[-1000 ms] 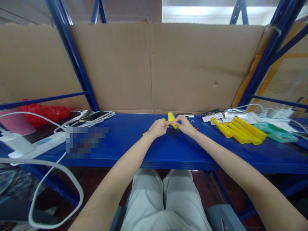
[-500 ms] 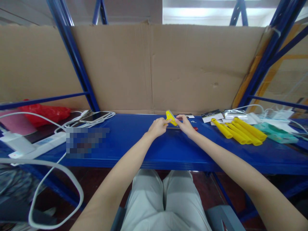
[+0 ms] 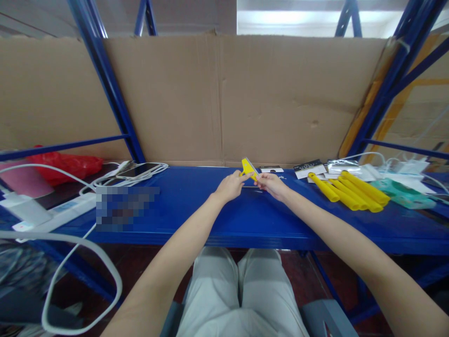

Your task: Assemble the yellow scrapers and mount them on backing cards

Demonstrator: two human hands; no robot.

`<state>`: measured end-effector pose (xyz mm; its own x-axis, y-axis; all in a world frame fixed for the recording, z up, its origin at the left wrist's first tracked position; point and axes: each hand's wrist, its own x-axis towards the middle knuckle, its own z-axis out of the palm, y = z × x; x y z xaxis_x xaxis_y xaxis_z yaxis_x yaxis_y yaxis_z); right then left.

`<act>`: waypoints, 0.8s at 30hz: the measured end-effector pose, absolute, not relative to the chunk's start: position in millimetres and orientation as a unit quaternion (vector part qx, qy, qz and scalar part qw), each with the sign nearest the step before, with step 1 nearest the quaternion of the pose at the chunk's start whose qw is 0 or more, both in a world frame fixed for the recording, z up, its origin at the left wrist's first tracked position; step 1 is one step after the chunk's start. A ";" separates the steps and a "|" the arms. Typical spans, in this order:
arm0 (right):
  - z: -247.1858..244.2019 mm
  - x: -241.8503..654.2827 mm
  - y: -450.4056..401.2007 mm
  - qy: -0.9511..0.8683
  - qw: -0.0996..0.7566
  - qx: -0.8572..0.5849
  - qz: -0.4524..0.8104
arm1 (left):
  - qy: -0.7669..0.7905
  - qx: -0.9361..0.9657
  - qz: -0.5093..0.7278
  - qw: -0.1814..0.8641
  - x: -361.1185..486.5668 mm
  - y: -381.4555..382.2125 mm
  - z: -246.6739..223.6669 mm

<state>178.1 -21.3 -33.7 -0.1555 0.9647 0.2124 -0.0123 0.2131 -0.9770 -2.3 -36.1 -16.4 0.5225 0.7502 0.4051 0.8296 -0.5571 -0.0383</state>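
Note:
A yellow scraper head [image 3: 249, 167] with a grey strip along its upper right edge is held at a slant over the blue shelf. My left hand [image 3: 229, 186] is closed on its lower left side, thumb and forefinger on the yellow part. My right hand [image 3: 272, 184] pinches the lower right end of the same piece with its fingertips. The fingers cover part of the scraper head, and any small part between them cannot be made out. Beneath the hands a thin dark strip lies on the shelf, mostly hidden.
Several yellow handles [image 3: 354, 191] lie at the right beside black-and-white cards [image 3: 309, 169] and a green plastic packet [image 3: 403, 193]. Another card [image 3: 271, 169] lies behind my right hand. At the left are a power strip [image 3: 70, 211], cables, a phone and a red bag [image 3: 66, 167]. Cardboard [image 3: 224, 103] stands behind.
My right hand's fingers have closed from a looser, raised pose into a pinch at the scraper head's end. The scraper head has tilted slightly. A red item near my right wrist is now hidden.

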 end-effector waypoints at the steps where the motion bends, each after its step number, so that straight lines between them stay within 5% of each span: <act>1: -33.6 178.4 -21.1 -0.590 0.509 -0.405 0.478 | -0.457 -0.866 -0.163 0.122 -1.8 -36.8 -16.3; 11: -31.4 176.2 -21.5 -0.579 0.514 -0.411 0.481 | -0.455 -0.863 -0.166 0.146 1.8 -34.5 -17.8; 16: -18.4 193.8 -13.6 -0.580 0.538 -0.394 0.468 | -0.429 -0.844 -0.302 0.114 0.3 -28.6 -21.3; 20: -13.3 241.3 4.9 -0.598 0.572 -0.491 0.272 | -0.386 -0.796 -0.462 0.054 -1.2 -20.8 -22.6; 24: -27.0 290.3 20.7 -0.619 0.403 -0.673 0.033 | -0.405 -0.729 -0.544 -0.094 1.5 -17.5 -19.4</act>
<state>290.3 20.7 -27.0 0.2313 0.8602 0.4545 0.8077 0.0907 -0.5826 1.5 -17.5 -19.4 0.0802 0.6934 0.7161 0.4883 -0.6536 0.5782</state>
